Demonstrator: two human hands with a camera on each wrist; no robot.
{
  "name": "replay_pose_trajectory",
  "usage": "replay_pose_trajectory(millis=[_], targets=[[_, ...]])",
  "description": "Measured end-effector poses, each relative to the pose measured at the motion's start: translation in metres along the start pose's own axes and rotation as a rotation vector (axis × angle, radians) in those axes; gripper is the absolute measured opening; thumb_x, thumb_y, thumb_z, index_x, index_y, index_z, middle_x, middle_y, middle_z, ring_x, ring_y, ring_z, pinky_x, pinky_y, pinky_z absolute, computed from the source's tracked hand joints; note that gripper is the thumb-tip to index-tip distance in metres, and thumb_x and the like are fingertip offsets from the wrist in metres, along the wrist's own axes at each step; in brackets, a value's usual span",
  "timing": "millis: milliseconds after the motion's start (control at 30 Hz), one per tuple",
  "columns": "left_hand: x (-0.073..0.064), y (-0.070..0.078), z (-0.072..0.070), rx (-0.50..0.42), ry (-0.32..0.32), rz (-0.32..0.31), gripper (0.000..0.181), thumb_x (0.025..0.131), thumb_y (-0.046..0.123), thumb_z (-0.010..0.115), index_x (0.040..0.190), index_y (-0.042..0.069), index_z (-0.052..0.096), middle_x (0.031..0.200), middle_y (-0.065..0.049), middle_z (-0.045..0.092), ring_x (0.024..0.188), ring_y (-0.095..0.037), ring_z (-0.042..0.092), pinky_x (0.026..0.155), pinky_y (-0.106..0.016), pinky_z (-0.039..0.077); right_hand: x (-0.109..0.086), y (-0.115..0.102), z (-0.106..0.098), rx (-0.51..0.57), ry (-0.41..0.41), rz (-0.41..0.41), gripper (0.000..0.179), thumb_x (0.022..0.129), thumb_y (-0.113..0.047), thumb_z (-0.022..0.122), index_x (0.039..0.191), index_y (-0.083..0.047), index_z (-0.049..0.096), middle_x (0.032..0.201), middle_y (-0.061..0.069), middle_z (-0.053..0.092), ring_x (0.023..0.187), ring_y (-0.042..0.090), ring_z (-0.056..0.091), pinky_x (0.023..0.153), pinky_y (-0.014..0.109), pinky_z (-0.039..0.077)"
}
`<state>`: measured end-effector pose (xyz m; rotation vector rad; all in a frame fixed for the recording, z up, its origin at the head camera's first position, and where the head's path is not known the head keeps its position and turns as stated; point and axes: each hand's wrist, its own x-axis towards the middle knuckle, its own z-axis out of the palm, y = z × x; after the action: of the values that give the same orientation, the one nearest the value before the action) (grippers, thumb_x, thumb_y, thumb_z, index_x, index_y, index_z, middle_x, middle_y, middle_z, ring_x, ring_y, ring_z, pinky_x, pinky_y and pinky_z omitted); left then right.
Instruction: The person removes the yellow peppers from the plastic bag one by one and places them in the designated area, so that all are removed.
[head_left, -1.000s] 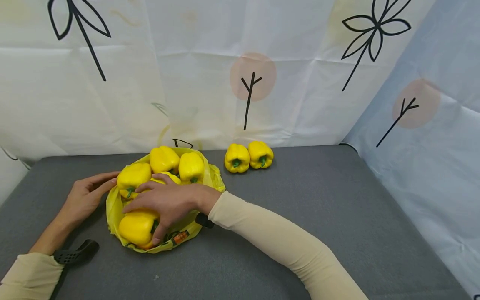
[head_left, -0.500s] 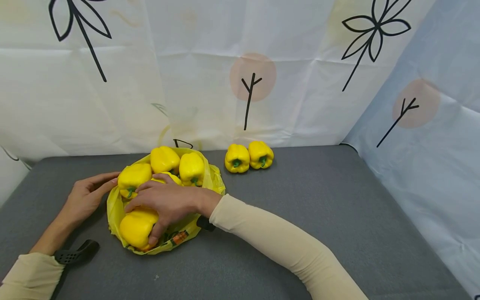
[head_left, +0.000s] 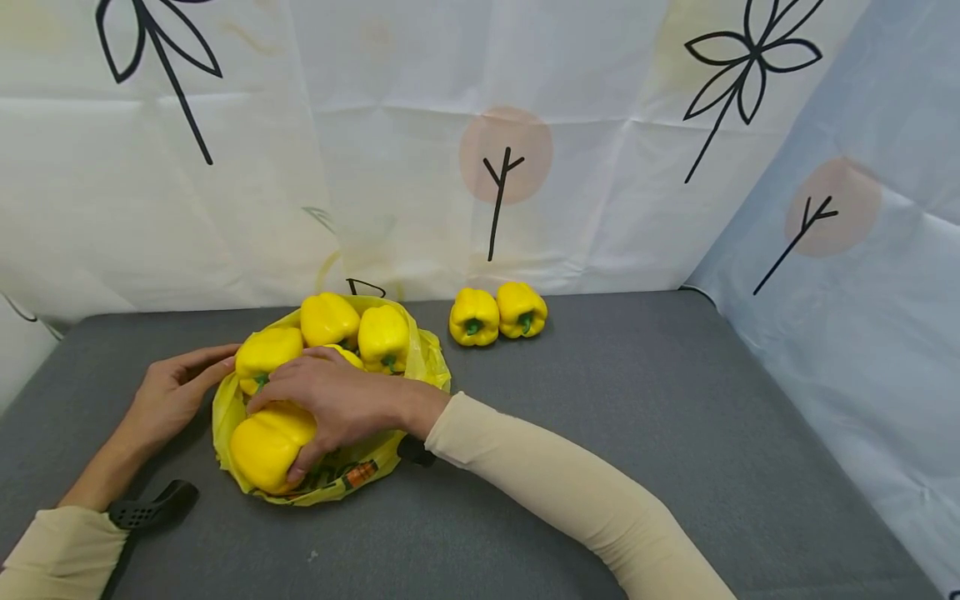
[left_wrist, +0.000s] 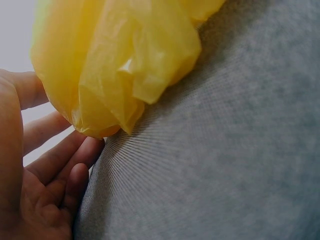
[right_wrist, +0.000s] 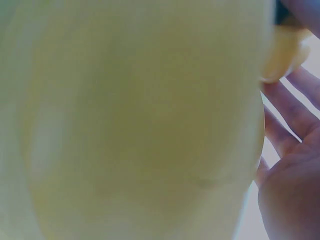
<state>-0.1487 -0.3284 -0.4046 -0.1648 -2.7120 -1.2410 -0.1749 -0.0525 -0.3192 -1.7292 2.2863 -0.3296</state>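
"Holding what, are we, with our right hand (head_left: 337,398)?"

"We're gripping a yellow pepper (head_left: 264,448) between thumb and fingers, at the near side of the yellow bag (head_left: 431,358)."

"And our left hand (head_left: 168,396)?"

"We're resting its loosely spread fingers against the bag's left side."

Grey fabric surface (head_left: 600,417), yellow bag (head_left: 432,357) of peppers (head_left: 329,319), two loose peppers (head_left: 474,318)
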Motion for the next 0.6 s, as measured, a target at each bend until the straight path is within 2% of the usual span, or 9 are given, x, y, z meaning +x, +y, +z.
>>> replay_pose_trajectory(millis=[300, 467, 600], targets=[[-0.001, 0.000, 0.000, 0.004, 0.004, 0.011, 0.046, 0.107, 0.028, 0.055, 0.139, -0.004, 0.058, 0.114, 0.036, 0.050, 0.104, 0.020, 0.043, 0.077, -0.002, 0.036, -0.005, -0.002, -0.002, 0.168, 0.098, -0.020, 0.085, 0.077, -0.045, 0.089, 0.148, -0.016, 0.052, 0.145, -0.005, 0.051, 0.130, -0.002, 0.040, 0.107, 0.008, 0.020], [-0.001, -0.001, 0.000, -0.016, 0.002, 0.022, 0.045, 0.107, 0.026, 0.056, 0.140, -0.005, 0.058, 0.114, 0.037, 0.051, 0.104, 0.020, 0.045, 0.077, -0.003, 0.037, -0.012, -0.004, -0.003, 0.269, 0.152, 0.010, 0.084, 0.076, -0.040, 0.091, 0.148, -0.016, 0.052, 0.150, -0.003, 0.046, 0.132, -0.003, 0.036, 0.106, 0.008, 0.023], [-0.002, -0.001, 0.000, -0.036, 0.002, 0.033, 0.044, 0.107, 0.024, 0.056, 0.139, -0.006, 0.058, 0.114, 0.037, 0.052, 0.105, 0.019, 0.046, 0.078, -0.003, 0.038, -0.020, -0.003, -0.003, 0.328, 0.228, 0.002, 0.083, 0.075, -0.035, 0.092, 0.146, -0.014, 0.053, 0.149, -0.003, 0.048, 0.132, -0.004, 0.037, 0.106, 0.009, 0.027]])
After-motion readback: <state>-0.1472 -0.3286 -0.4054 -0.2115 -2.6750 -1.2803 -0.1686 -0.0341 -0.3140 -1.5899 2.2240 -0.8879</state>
